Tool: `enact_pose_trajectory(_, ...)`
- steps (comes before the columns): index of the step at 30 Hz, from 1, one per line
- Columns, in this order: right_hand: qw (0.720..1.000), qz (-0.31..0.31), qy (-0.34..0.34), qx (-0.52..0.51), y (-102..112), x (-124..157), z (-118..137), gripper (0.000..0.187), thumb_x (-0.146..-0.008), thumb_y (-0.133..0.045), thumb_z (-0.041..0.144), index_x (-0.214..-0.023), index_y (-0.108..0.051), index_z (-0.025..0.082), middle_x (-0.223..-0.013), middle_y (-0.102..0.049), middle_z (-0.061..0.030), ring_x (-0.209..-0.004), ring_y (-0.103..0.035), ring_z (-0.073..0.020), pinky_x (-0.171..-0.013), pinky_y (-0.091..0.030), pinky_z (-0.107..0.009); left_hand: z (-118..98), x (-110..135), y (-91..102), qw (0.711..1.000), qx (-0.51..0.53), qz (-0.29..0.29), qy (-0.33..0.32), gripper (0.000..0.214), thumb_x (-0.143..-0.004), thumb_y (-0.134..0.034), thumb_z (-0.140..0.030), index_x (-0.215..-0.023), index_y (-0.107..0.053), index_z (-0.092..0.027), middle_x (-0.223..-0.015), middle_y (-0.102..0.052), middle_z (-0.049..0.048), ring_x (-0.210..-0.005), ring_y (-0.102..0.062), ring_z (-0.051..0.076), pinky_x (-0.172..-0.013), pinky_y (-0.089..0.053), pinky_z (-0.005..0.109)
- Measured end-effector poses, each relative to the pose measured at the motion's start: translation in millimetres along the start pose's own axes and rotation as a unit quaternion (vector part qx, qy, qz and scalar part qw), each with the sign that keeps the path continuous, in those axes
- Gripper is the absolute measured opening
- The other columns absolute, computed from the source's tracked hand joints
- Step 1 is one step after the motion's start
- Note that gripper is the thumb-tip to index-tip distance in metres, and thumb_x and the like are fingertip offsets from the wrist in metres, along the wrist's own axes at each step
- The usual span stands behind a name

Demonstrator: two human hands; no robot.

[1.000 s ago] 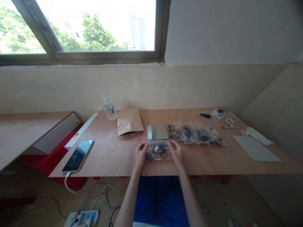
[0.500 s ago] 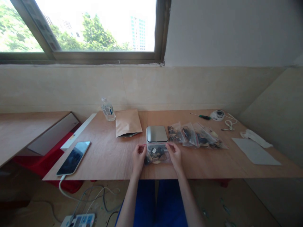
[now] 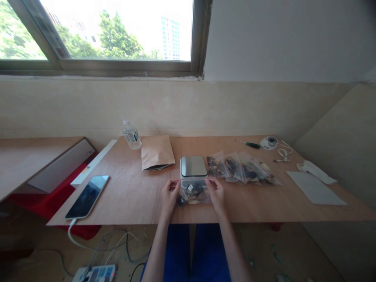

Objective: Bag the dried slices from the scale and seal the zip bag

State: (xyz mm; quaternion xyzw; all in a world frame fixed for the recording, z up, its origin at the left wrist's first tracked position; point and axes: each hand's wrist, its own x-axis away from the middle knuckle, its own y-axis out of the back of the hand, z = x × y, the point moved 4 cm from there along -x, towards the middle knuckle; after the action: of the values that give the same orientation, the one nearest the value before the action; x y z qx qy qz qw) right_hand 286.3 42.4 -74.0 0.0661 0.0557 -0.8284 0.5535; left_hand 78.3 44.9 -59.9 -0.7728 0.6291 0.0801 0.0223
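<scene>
A clear zip bag (image 3: 194,192) with a red seal strip holds dark and tan dried pieces and a small white packet. My left hand (image 3: 170,196) pinches its top left corner, and my right hand (image 3: 216,192) pinches the top right corner, so the strip is stretched between them. Just beyond the bag lies a flat scale (image 3: 193,166) with a silver plate; the bag hides its near part. To the right, several similar filled zip bags (image 3: 234,166) overlap in a row. A brown paper pouch (image 3: 158,152), its mouth slightly gaping, lies left of the scale.
A water bottle (image 3: 132,135) stands at the back left, with a phone (image 3: 88,197) on a charging cable near the left edge. At right are a screwdriver (image 3: 253,145), a white dome camera (image 3: 268,142), a white sheet (image 3: 315,188) and crumpled tissue (image 3: 316,171).
The whole view has shifted slightly. Both hands keep their pinch on the zip bag's upper corners; nothing else has visibly moved.
</scene>
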Motion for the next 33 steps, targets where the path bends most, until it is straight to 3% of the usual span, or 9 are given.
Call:
enact_pose_trajectory(5, 1.000, 0.003, -0.009, -0.019, 1.0, 1.0, 4.7, 0.031, -0.073, -0.063, 0.046, -0.082, -0.063, 0.017, -0.079, -0.069, -0.0047, -0.078, -0.064, -0.0196, -0.073, -0.050, -0.031, -0.8, 1.4, -3.3, 0.998, 0.057, 0.029, 0.025, 0.024, -0.074, -0.062, -0.039, -0.082, -0.063, -0.016, -0.071, -0.064, 0.0006, -0.065, -0.058, 0.013, -0.059, -0.043, 0.020)
enact_pose_trajectory(15, 0.996, 0.088, -0.018, -0.015, -7.3, 4.8, 7.5, 0.028, -0.070, -0.066, 0.044, -0.079, -0.066, 0.017, -0.079, -0.070, -0.0048, -0.079, -0.065, -0.0202, -0.075, -0.051, -0.033, -2.3, 1.8, -5.3, 0.992, 0.097, 0.072, 0.034, 0.025, -0.073, -0.066, -0.036, -0.083, -0.066, -0.013, -0.074, -0.065, 0.0027, -0.070, -0.058, 0.014, -0.064, -0.044, 0.022)
enact_pose_trajectory(33, 0.999, 0.043, 0.012, -0.019, -3.4, 6.3, 6.9, 0.020, -0.071, -0.067, 0.038, -0.075, -0.065, 0.018, -0.073, -0.067, -0.0015, -0.073, -0.062, -0.0168, -0.072, -0.048, -0.029, 2.2, 3.0, 2.1, 0.997, 0.064, 0.013, 0.046, 0.025, -0.068, -0.069, -0.037, -0.077, -0.067, -0.013, -0.068, -0.064, 0.0023, -0.064, -0.057, 0.014, -0.058, -0.042, 0.021)
